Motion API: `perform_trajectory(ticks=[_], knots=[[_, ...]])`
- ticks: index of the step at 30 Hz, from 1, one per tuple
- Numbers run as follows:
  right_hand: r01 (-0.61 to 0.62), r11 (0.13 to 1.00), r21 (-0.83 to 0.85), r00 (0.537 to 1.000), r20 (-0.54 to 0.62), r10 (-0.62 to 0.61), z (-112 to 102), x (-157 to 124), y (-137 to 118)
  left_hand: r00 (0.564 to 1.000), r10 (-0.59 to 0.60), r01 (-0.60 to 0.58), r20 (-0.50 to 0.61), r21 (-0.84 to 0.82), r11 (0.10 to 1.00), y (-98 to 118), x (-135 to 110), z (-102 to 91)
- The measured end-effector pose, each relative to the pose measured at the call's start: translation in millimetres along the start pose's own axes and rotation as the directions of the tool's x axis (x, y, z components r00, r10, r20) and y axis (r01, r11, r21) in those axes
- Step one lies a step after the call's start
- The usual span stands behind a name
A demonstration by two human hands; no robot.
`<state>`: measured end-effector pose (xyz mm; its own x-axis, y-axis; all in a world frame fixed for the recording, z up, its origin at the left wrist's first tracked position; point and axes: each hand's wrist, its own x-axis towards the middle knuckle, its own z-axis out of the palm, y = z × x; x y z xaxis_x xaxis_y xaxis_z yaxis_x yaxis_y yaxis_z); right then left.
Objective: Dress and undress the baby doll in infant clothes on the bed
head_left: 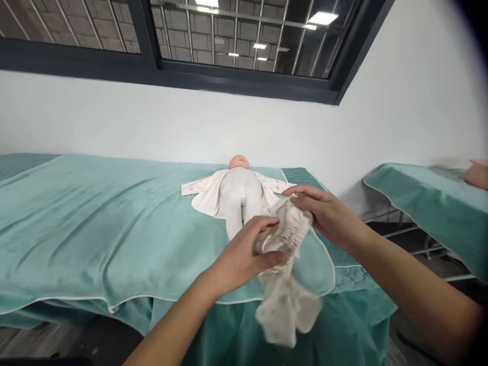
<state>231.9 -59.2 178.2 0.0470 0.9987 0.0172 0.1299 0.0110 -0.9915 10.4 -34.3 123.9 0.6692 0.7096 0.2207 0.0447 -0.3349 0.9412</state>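
Note:
A baby doll point(239, 190) in a white bodysuit lies on its back on a teal-covered bed point(95, 223), an open patterned jacket spread under it, head toward the wall. Both my hands hold a small cream garment point(284, 284) above the bed's near edge, just in front of the doll's legs. My left hand point(244, 254) grips the bunched elastic waist from the left, fingers closed on it. My right hand point(322, 211) holds the waist's upper right side, fingers curled over the fabric. The garment's legs hang down below my hands.
A white wall rises right behind the bed, with a dark-framed window point(244, 76) above. A second teal-covered bed point(430, 203) stands at the right, across a narrow gap with metal frame parts; something skin-coloured point(476, 173) lies on it at the frame's edge.

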Motion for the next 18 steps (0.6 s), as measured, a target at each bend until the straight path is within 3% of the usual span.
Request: perform_trajectory(ticks=[4,9,12,14,18], knots=[[0.110,0.977,0.181,0.991,0.050,-0.121,30.7,3.8,-39.0,0.998,0.061,-0.061,0.004,0.236,0.970,45.7,8.4,-19.4],[0.263,0.937,0.229,0.942,0.147,-0.300,37.0,-1.9,-68.0,0.985,0.171,-0.157,0.008,0.435,0.886,82.9,-3.3,-43.4],[0.342,0.930,0.132,0.887,0.281,-0.366,39.5,-8.7,-78.7,0.946,0.298,-0.190,-0.129,0.526,0.829,88.4,-10.1,-46.3],[0.404,0.915,0.006,0.865,0.323,-0.384,41.3,-10.1,-83.5,0.911,0.332,-0.168,-0.243,0.516,0.840,89.0,-12.8,-47.7],[0.514,0.773,-0.373,0.858,0.230,-0.459,44.1,-4.0,-90.0,0.868,0.261,-0.179,-0.422,0.224,0.958,94.7,-14.7,-53.8]])
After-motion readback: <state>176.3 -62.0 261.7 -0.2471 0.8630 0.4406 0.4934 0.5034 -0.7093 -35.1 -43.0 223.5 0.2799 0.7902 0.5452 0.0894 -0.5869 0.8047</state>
